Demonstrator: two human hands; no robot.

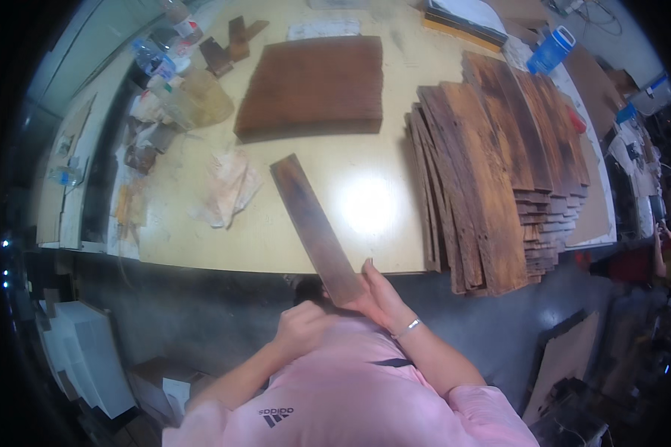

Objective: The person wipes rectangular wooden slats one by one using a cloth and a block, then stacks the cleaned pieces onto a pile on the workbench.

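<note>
At about nine o'clock on the workbench (201, 246) lies a crumpled rag (227, 186). The left hand (302, 328) is clenched at the bench's near edge, around what I cannot tell. The right hand (376, 294) grasps the near end of a dark wooden slat (313, 223), which angles toward eleven o'clock. At three o'clock sits a stack of planks (499, 179).
</note>
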